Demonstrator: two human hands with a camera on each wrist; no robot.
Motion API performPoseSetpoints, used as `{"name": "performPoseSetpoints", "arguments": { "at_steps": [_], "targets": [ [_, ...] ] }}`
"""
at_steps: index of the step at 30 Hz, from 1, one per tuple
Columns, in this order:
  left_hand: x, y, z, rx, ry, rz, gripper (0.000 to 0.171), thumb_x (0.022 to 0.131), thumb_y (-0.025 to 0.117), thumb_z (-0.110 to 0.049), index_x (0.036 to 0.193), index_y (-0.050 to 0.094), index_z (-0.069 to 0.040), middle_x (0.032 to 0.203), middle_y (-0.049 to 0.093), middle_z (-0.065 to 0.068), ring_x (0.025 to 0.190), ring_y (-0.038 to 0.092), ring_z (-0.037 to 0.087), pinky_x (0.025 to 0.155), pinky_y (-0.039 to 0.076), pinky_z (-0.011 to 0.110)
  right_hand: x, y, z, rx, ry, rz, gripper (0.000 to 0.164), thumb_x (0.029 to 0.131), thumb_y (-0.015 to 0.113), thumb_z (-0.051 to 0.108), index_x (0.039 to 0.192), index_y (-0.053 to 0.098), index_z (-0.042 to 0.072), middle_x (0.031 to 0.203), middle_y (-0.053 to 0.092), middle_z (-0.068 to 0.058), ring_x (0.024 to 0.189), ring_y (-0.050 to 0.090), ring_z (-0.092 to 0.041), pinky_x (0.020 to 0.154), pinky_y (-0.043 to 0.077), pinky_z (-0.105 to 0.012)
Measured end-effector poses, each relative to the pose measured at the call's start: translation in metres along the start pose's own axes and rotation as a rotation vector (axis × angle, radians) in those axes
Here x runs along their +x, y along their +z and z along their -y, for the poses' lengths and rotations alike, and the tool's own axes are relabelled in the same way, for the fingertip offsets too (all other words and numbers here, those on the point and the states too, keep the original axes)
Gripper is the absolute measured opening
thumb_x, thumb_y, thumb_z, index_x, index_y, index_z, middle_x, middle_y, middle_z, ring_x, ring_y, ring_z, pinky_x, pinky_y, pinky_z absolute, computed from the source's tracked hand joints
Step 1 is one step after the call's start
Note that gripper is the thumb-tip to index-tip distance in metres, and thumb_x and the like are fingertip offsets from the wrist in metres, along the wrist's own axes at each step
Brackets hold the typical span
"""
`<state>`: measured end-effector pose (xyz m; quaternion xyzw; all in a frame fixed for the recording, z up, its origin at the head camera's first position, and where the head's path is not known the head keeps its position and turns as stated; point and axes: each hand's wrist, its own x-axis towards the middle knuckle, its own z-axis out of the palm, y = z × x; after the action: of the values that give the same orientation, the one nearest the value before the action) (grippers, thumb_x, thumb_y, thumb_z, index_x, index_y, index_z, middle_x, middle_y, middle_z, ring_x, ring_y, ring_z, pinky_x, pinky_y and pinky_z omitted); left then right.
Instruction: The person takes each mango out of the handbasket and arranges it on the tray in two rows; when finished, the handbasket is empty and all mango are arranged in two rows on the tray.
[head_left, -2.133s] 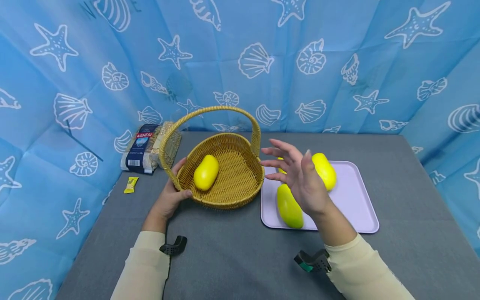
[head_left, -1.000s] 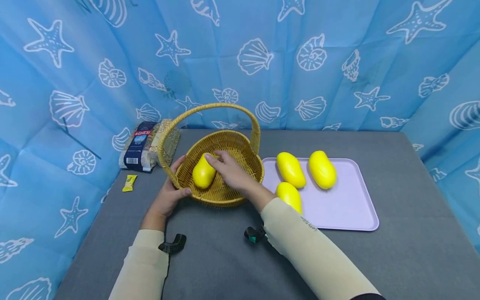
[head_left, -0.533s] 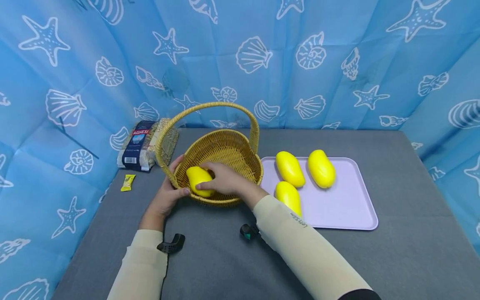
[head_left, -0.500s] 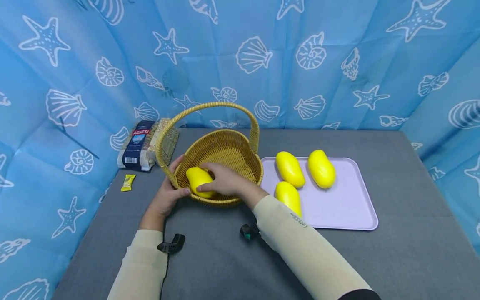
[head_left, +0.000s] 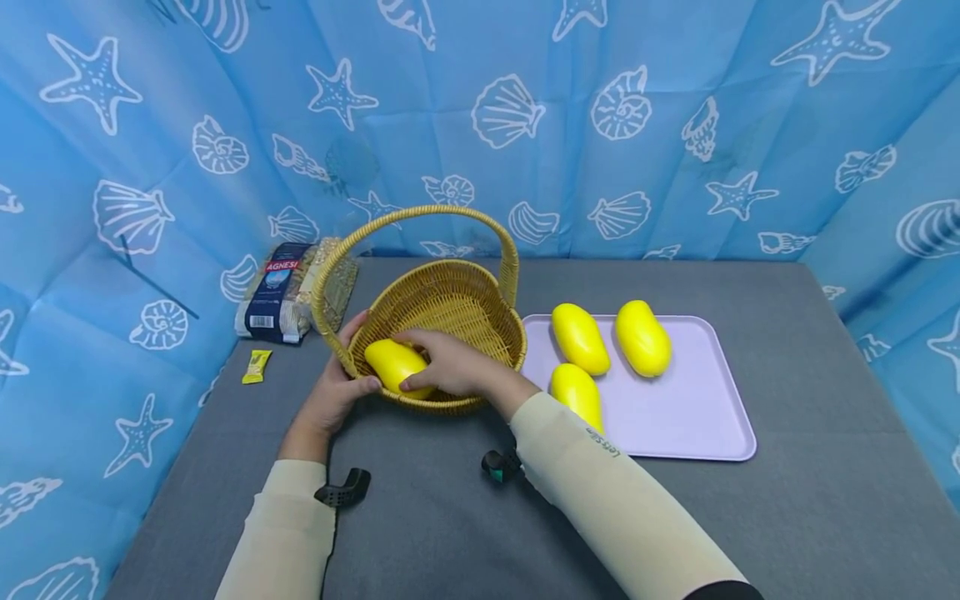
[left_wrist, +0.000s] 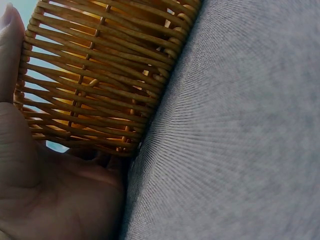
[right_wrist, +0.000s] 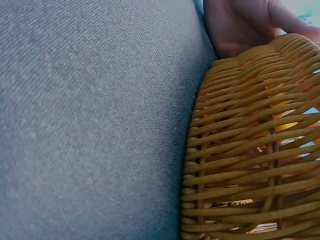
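A wicker basket (head_left: 480, 317) with a tall arched handle stands on the table. My left hand (head_left: 335, 398) grips its left side, thumb at the rim; in the left wrist view the palm lies against the weave (left_wrist: 95, 75). Inside the basket, at the near left, my right hand (head_left: 453, 363) holds a yellow mango (head_left: 392, 363), thumb on its near side and fingers mostly hidden behind it. Through the weave in the right wrist view, a bit of yellow mango (right_wrist: 286, 126) shows.
Right of the basket, a lilac tray (head_left: 697, 400) bears three mangoes: one at the back left (head_left: 581, 339), one at the back right (head_left: 643, 338), one in front (head_left: 576, 396), partly behind the sleeve. A pasta bag (head_left: 281, 287) and a small yellow packet (head_left: 257, 367) lie at left.
My right hand has come from over the tray into the basket and taken hold of the mango, which has turned and shifted toward the near left rim. My left hand keeps its grip.
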<state>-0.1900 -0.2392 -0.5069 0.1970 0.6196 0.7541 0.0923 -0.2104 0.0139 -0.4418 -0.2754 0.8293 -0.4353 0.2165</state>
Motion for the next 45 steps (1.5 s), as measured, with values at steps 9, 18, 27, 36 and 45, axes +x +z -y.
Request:
{"name": "performPoseSetpoints", "arguments": {
  "at_steps": [9, 18, 27, 36, 45],
  "targets": [
    [-0.001, 0.002, 0.0, 0.029, -0.035, -0.037, 0.097, 0.101, 0.081, -0.014, 0.176, 0.019, -0.024, 0.176, 0.022, 0.014, 0.15, 0.037, 0.032, 0.115, 0.042, 0.033, -0.002, -0.001, 0.001, 0.016, -0.034, -0.06, 0.075, 0.103, 0.08, 0.024, 0.168, 0.043, 0.014, 0.163, 0.05, -0.004, 0.136, 0.053, -0.019, 0.11, 0.046, -0.042],
    [0.0, 0.003, 0.0, -0.002, -0.061, -0.045, 0.096, 0.101, 0.075, 0.0, 0.175, 0.02, -0.028, 0.171, 0.029, 0.013, 0.144, 0.046, 0.033, 0.107, 0.052, 0.039, -0.02, -0.012, 0.013, 0.073, -0.069, -0.194, 0.077, 0.102, 0.081, 0.022, 0.168, 0.042, 0.013, 0.166, 0.046, -0.007, 0.138, 0.053, -0.024, 0.11, 0.049, -0.044],
    [0.0, 0.001, 0.0, -0.025, -0.051, -0.043, 0.101, 0.098, 0.078, 0.001, 0.176, 0.018, -0.022, 0.175, 0.024, 0.015, 0.152, 0.034, 0.043, 0.112, 0.048, 0.039, -0.06, -0.031, 0.019, 0.14, -0.127, -0.279, 0.075, 0.101, 0.081, 0.021, 0.167, 0.044, 0.014, 0.164, 0.047, -0.004, 0.136, 0.053, -0.024, 0.112, 0.047, -0.051],
    [-0.001, -0.001, 0.001, -0.025, -0.032, -0.034, 0.102, 0.096, 0.083, -0.003, 0.175, 0.022, -0.025, 0.178, 0.022, 0.013, 0.157, 0.026, 0.047, 0.118, 0.041, 0.041, -0.107, -0.038, 0.016, 0.236, -0.125, -0.309, 0.078, 0.101, 0.081, 0.02, 0.168, 0.041, 0.02, 0.164, 0.045, -0.001, 0.134, 0.056, -0.033, 0.102, 0.054, -0.051],
    [0.0, -0.001, 0.001, -0.067, -0.014, -0.002, 0.099, 0.098, 0.074, 0.008, 0.175, 0.023, -0.029, 0.179, 0.018, 0.015, 0.158, 0.022, 0.049, 0.119, 0.041, 0.043, -0.147, -0.046, 0.007, 0.305, -0.091, -0.354, 0.08, 0.1, 0.082, 0.011, 0.168, 0.041, 0.019, 0.162, 0.046, -0.004, 0.132, 0.059, -0.032, 0.097, 0.059, -0.047]
  ]
}}
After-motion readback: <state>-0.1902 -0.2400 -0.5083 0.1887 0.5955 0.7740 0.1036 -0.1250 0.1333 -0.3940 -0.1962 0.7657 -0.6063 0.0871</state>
